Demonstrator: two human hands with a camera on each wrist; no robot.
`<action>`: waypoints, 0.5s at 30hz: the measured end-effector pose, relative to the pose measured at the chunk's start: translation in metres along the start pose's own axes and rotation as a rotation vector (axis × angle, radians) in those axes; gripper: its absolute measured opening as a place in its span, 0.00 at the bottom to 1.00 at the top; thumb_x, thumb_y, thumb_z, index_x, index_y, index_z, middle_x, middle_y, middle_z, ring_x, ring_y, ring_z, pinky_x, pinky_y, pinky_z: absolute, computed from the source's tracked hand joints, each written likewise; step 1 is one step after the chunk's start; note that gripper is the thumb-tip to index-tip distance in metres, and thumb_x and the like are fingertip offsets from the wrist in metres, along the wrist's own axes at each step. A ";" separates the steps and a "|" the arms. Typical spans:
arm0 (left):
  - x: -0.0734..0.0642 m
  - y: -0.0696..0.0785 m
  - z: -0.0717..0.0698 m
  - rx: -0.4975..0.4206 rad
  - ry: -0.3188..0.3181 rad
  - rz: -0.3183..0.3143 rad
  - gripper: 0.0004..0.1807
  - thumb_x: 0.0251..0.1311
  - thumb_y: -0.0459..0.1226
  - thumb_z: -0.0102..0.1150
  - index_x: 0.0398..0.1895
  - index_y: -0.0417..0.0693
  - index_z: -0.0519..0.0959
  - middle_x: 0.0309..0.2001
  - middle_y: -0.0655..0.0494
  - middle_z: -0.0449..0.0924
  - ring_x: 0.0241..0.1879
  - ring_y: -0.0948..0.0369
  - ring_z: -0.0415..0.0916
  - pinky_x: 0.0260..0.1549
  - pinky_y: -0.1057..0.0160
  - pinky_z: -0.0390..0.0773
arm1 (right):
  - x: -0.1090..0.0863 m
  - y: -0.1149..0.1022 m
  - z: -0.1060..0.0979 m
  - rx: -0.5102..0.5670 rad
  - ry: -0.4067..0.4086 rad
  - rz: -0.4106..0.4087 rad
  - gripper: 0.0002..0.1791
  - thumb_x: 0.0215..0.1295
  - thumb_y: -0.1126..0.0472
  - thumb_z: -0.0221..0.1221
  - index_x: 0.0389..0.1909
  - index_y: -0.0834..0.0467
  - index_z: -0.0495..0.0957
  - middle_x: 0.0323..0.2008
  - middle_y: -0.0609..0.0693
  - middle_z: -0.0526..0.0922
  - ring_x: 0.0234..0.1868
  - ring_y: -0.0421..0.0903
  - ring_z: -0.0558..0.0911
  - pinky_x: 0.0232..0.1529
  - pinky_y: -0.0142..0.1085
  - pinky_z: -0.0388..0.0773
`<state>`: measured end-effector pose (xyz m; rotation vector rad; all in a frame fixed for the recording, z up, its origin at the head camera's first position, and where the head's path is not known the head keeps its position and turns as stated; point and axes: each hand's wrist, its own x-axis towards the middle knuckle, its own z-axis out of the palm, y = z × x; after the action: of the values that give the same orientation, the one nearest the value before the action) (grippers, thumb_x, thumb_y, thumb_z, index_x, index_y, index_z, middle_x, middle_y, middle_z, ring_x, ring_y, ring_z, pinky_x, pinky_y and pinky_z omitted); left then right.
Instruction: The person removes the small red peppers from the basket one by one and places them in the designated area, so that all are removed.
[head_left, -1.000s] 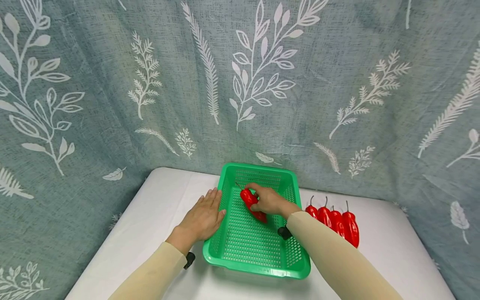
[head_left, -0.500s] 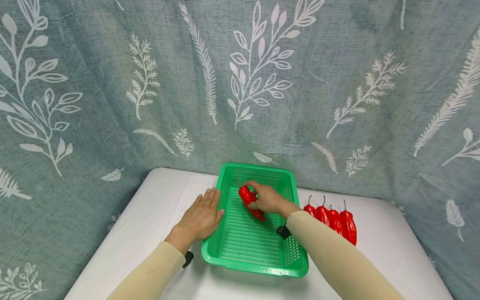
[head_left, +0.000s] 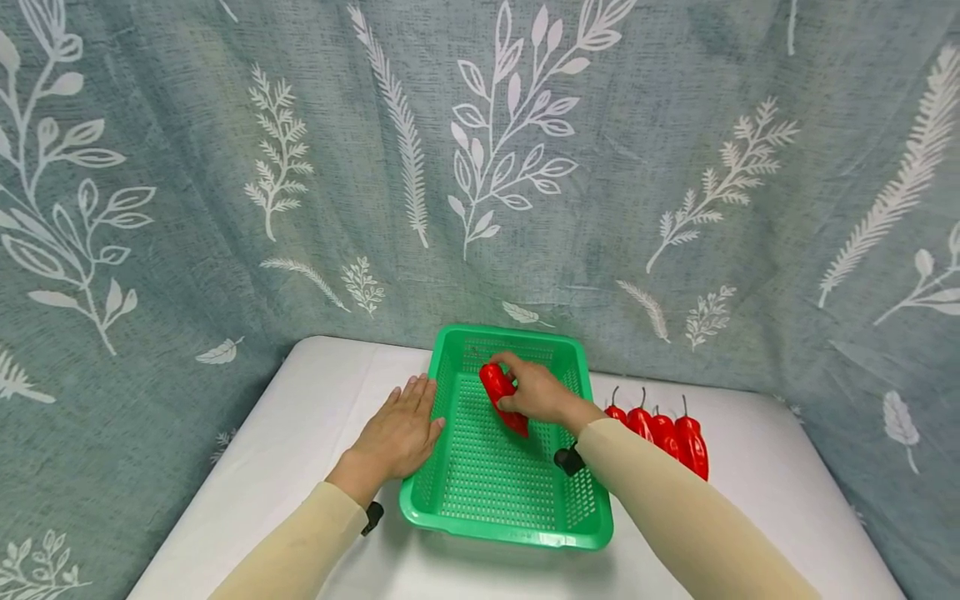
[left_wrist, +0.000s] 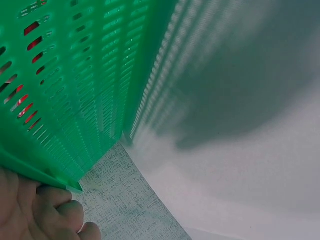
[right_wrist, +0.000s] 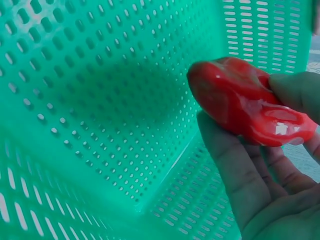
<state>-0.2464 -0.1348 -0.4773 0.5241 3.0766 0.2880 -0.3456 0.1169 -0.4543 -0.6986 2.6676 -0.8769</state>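
Observation:
In the head view my right hand (head_left: 542, 392) is inside the green plastic basket (head_left: 498, 537), gripping a glossy red pepper (head_left: 495, 385) between thumb and fingers. The right wrist view shows this pepper (right_wrist: 235, 100) held over the perforated basket floor, apart from it, with a shadow beneath. Its stem is hard to make out. My left hand (head_left: 397, 429) rests along the basket's left rim, its fingers straight. From the left wrist camera, curled-looking fingertips (left_wrist: 55, 212) show just under the rim, and red glints through the basket wall holes.
Several red peppers (head_left: 693, 446) lie side by side on the white table (head_left: 780, 467), right of the basket, stems pointing away. My right forearm partly covers them. A grey-green patterned cloth (head_left: 420, 167) hangs behind the table's back edge.
My right hand has raised the pepper slightly and shifted it a little toward the back of the basket. My left hand stays on the rim. The whole head view has drifted slightly.

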 end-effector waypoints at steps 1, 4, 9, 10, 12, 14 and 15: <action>0.000 0.000 0.000 0.000 0.001 0.002 0.38 0.85 0.51 0.36 0.84 0.33 0.50 0.84 0.37 0.49 0.84 0.44 0.46 0.82 0.44 0.52 | -0.001 -0.001 -0.001 0.001 0.001 0.000 0.38 0.65 0.66 0.70 0.74 0.50 0.68 0.51 0.60 0.83 0.42 0.50 0.86 0.35 0.39 0.87; 0.002 -0.001 0.001 0.007 0.001 0.002 0.38 0.85 0.51 0.35 0.84 0.33 0.50 0.84 0.37 0.49 0.84 0.44 0.46 0.82 0.44 0.52 | -0.004 -0.004 -0.004 0.001 0.005 0.002 0.37 0.66 0.66 0.70 0.74 0.50 0.67 0.52 0.60 0.83 0.42 0.50 0.86 0.35 0.39 0.87; 0.002 0.000 0.001 0.001 0.005 0.011 0.38 0.85 0.51 0.36 0.84 0.32 0.50 0.84 0.36 0.49 0.84 0.43 0.47 0.82 0.43 0.52 | -0.007 -0.005 -0.007 0.004 0.024 -0.002 0.38 0.65 0.66 0.70 0.74 0.51 0.67 0.51 0.61 0.83 0.42 0.50 0.86 0.35 0.38 0.87; 0.002 0.000 0.002 -0.001 0.006 0.013 0.38 0.85 0.51 0.36 0.83 0.32 0.50 0.84 0.36 0.49 0.84 0.43 0.47 0.82 0.43 0.52 | -0.008 -0.006 -0.008 0.009 0.028 -0.002 0.38 0.65 0.66 0.70 0.74 0.52 0.66 0.51 0.60 0.83 0.42 0.50 0.86 0.36 0.39 0.87; 0.002 0.000 0.002 -0.004 0.008 0.017 0.38 0.85 0.51 0.37 0.83 0.31 0.51 0.84 0.35 0.50 0.84 0.43 0.47 0.82 0.43 0.53 | -0.010 -0.007 -0.010 0.014 0.037 -0.003 0.39 0.65 0.66 0.70 0.75 0.53 0.66 0.51 0.60 0.83 0.43 0.50 0.86 0.37 0.39 0.87; 0.002 0.000 0.003 -0.006 0.011 0.020 0.38 0.85 0.50 0.37 0.83 0.31 0.51 0.83 0.35 0.50 0.84 0.42 0.48 0.82 0.42 0.53 | -0.012 -0.009 -0.012 0.018 0.046 -0.004 0.39 0.65 0.66 0.69 0.75 0.54 0.65 0.52 0.60 0.83 0.44 0.50 0.86 0.38 0.39 0.87; 0.001 0.000 0.003 -0.008 0.011 0.020 0.38 0.85 0.50 0.37 0.83 0.31 0.51 0.83 0.35 0.50 0.84 0.42 0.48 0.82 0.42 0.53 | -0.013 -0.009 -0.013 0.020 0.050 -0.005 0.39 0.65 0.66 0.69 0.75 0.54 0.65 0.52 0.60 0.83 0.44 0.50 0.86 0.39 0.39 0.87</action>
<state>-0.2476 -0.1342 -0.4800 0.5555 3.0812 0.3043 -0.3360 0.1236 -0.4380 -0.6875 2.6980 -0.9336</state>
